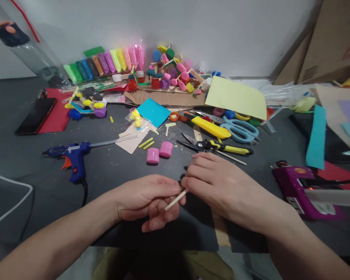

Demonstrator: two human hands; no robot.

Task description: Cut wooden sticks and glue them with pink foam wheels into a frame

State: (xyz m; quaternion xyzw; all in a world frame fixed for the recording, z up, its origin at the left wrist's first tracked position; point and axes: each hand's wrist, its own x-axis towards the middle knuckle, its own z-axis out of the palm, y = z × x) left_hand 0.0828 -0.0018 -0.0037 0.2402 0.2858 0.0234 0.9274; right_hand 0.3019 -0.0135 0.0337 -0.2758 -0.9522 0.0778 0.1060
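My left hand [147,200] and my right hand [218,182] meet at the near middle of the dark table, both pinching a thin pale wooden stick [175,199]. The stick slants down to the left between the fingertips of both hands. Its upper end is hidden under my right fingers. Two pink bottle caps [159,152] lie just beyond my left hand. Yellow-handled pliers [218,147] with another thin stick [231,157] lie just beyond my right hand.
A blue glue gun [72,155] lies at the left, a purple glue gun [300,184] at the right. Farther back are a yellow utility knife [210,127], blue scissors [240,130], yellow paper [236,97], teal paper [153,112], clay sticks [105,64], caps, a phone [36,115] and cardboard [323,42].
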